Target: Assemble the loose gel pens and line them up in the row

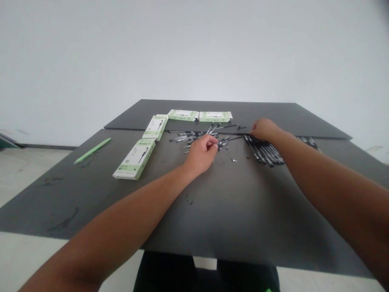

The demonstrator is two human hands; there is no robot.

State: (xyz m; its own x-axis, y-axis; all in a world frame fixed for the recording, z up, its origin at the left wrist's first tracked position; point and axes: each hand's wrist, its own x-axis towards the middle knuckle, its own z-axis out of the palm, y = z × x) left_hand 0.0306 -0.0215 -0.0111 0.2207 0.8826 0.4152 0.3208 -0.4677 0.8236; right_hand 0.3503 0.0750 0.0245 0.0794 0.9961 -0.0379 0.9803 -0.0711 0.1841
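Observation:
My left hand (pixel 202 153) is over the near side of a loose pile of pen parts (pixel 185 137), thumb and fingers pinched together. Whatever is between those fingertips is too small to make out. To the right, my right hand (pixel 263 129) is closed at the far end of a row of black-and-clear pens (pixel 263 151). Its fingertips are mostly hidden, so what they grip cannot be seen. A thin dark rod (pixel 235 138) lies between the two hands. A small shiny tip (pixel 234 160) rests on the table nearer to me.
Two white-and-green pen boxes (pixel 215 117) lie at the back, and two more boxes (pixel 135 159) run down the left. A light green pen (pixel 92 150) lies at far left. More dark pens (pixel 308 142) are beyond my right forearm. The dark table (pixel 212 219) has a raised back section (pixel 258 111).

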